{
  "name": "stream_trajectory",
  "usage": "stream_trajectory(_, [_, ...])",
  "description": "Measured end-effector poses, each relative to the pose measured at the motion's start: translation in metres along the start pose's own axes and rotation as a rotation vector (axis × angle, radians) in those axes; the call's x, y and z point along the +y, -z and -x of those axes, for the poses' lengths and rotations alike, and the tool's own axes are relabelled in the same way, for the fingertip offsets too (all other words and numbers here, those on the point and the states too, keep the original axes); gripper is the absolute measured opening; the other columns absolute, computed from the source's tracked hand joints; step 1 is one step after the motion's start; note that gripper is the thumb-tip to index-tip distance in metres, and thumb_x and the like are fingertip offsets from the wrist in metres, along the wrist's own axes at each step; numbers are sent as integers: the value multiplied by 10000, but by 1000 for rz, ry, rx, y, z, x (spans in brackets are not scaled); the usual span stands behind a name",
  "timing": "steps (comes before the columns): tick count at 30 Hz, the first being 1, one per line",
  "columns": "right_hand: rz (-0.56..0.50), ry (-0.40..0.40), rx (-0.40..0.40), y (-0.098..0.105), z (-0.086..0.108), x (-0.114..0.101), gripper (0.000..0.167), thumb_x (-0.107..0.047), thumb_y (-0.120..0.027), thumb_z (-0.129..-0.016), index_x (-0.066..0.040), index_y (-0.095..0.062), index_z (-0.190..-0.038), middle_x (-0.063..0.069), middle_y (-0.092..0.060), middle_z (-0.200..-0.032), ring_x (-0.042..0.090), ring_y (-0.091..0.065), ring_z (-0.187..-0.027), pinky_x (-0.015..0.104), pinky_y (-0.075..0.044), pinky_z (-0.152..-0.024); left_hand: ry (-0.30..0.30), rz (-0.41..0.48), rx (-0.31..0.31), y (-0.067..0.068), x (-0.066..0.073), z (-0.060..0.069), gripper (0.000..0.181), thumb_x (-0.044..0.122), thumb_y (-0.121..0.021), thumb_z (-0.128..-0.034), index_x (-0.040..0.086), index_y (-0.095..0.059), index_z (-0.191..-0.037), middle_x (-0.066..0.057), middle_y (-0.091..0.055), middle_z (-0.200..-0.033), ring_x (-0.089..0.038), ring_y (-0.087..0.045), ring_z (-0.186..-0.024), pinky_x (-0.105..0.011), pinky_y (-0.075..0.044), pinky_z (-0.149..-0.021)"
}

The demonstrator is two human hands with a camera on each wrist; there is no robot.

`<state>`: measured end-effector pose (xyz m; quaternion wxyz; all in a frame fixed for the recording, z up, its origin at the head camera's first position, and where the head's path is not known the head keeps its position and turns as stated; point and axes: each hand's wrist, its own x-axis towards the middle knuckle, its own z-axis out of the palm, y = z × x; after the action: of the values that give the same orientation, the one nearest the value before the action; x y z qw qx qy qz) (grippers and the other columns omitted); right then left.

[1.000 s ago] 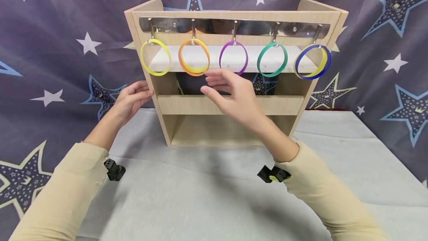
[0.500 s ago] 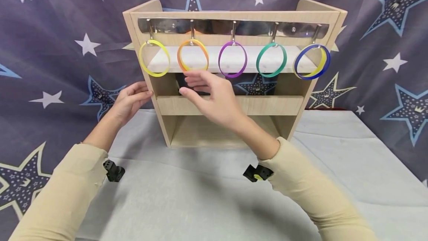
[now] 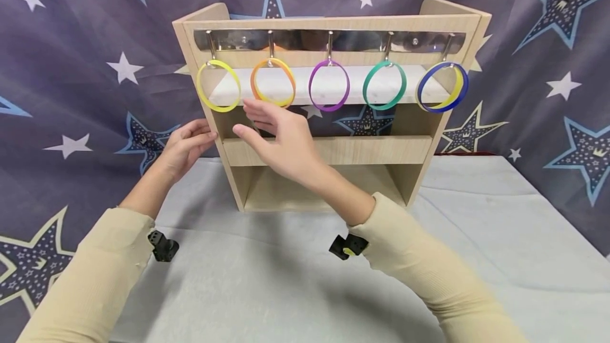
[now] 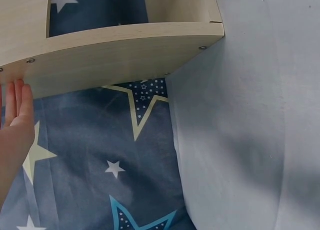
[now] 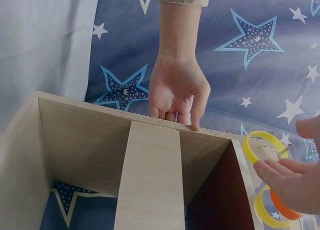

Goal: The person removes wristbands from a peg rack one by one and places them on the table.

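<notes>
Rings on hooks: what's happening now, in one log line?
left hand: touches wooden stand's side | right hand: near leftmost yellow ring | hooks: all hold rings

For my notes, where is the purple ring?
In the head view, the purple ring hangs on the middle metal hook, between the orange ring (left) and green ring (right).

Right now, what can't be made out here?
Left wrist view: part of the left hand, cut off by the edge.
Right wrist view: some left fingertips, behind the side panel; part of the right hand, past the edge.
Head view: some of the orange ring, behind that hand.
</notes>
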<state>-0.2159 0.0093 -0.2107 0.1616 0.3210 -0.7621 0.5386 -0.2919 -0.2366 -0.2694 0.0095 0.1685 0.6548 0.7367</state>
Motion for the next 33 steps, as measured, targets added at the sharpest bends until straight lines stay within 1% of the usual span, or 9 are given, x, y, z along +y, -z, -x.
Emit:
stream_trajectory(5, [-39, -48, 36, -6, -5, 2, 480, -180, -669, -905, -3, -536, -1330, 158, -633, -1289, 201, -621, -1199, 129, -489, -965, 18, -24, 3, 0, 0, 0, 227, 46, -555, -931, 73, -505, -1151, 78, -654, -1031, -25, -614, -991, -117, -489, -906])
stream_trajectory(7, [-59, -79, 49, -9, -7, 2, 489, -177, -669, -904, -2, -528, -1339, 156, -631, -1291, 199, -622, -1197, 129, -494, -958, 25, -31, 5, 0, 0, 0, 238, 53, -556, -932, 72, -495, -1161, 80, -649, -1038, -23, -611, -995, -114, -486, -909])
stream_trajectory(13, [-112, -156, 73, -15, -13, 5, 506, -185, -667, -905, -21, -513, -1358, 135, -636, -1291, 170, -640, -1169, 121, -510, -922, 29, -26, 9, 0, 0, -1, 236, 50, -552, -931, 73, -491, -1158, 83, -653, -1029, -20, -612, -991, -117, -486, -902])
stream_trajectory(19, [-163, -180, 121, -20, -18, 6, 492, -168, -666, -903, -19, -524, -1349, 134, -642, -1282, 166, -648, -1154, 116, -517, -902, 30, -26, 7, -1, -1, -1, 232, 52, -556, -931, 73, -497, -1154, 84, -658, -1027, -20, -615, -989, -118, -489, -902])
stream_trajectory(24, [-189, -199, 134, -24, -21, 4, 497, -156, -671, -898, -28, -521, -1353, 130, -648, -1273, 167, -661, -1129, 127, -529, -885, 3, -24, 5, -1, 0, 0, 226, 43, -553, -929, 64, -500, -1148, 75, -654, -1033, -28, -612, -989, -123, -495, -897])
stream_trajectory(28, [-213, -224, 154, -28, -23, 3, 487, -149, -677, -892, -38, -533, -1344, 128, -669, -1238, 174, -675, -1099, 137, -539, -874, 10, -13, 10, 1, 0, 0, 224, 43, -555, -929, 71, -503, -1145, 77, -656, -1036, -28, -609, -990, -124, -491, -898])
stream_trajectory(30, [-221, -222, 177, -31, -24, 3, 463, -143, -679, -890, -35, -553, -1321, 131, -684, -1205, 175, -683, -1079, 138, -542, -867, 18, -21, 13, 1, 0, 0, 222, 56, -555, -932, 79, -504, -1147, 85, -655, -1038, -24, -608, -993, -121, -487, -902])
stream_trajectory(33, [-243, -195, 225, -35, -27, 4, 409, -128, -687, -882, -22, -595, -1266, 143, -703, -1152, 173, -691, -1049, 139, -546, -858, 21, -37, 9, 2, 0, -1, 226, 70, -552, -937, 84, -503, -1157, 89, -652, -1050, -21, -609, -1005, -119, -485, -908])
